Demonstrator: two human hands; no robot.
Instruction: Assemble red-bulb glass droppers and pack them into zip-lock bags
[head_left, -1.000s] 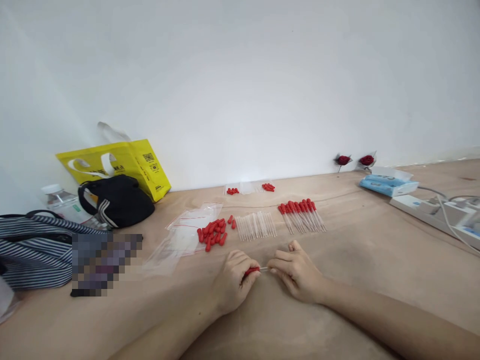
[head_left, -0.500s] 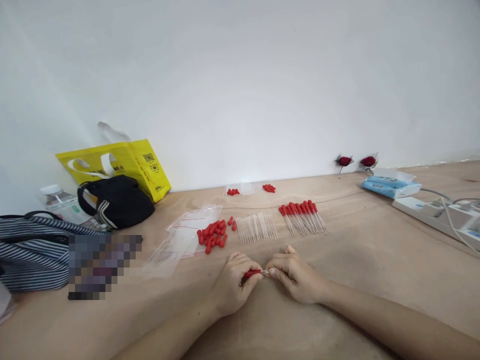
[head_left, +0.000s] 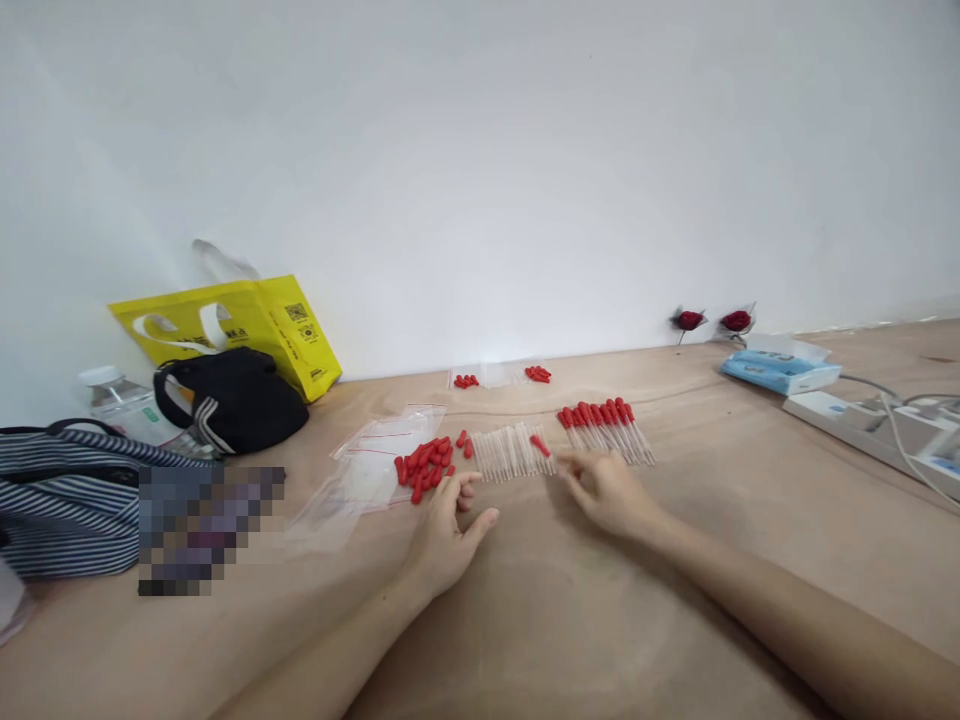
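Observation:
My left hand (head_left: 450, 530) has its thumb and forefinger apart, with nothing between them, just in front of a pile of red rubber bulbs (head_left: 425, 465). My right hand (head_left: 604, 490) holds a dropper with a red bulb (head_left: 540, 446) by its tube, between thumb and fingers; the tube is mostly hidden. This dropper is over the right end of a row of thin clear tubes (head_left: 510, 453). Further right lies a row of droppers with red bulbs (head_left: 607, 430), their tips pointing towards me.
Clear plastic bags (head_left: 367, 460) lie left of the pile. Behind are small bags with red bulbs (head_left: 538, 374). A yellow bag (head_left: 300, 340), black cap (head_left: 240, 400) and bottle (head_left: 124, 400) stand left; a blue tissue pack (head_left: 780, 370) and power strip (head_left: 862, 425) are at right.
The hands have parted. My left hand has let go of the red bulb and opened, moving slightly left. My right hand has moved up and right with the dropper.

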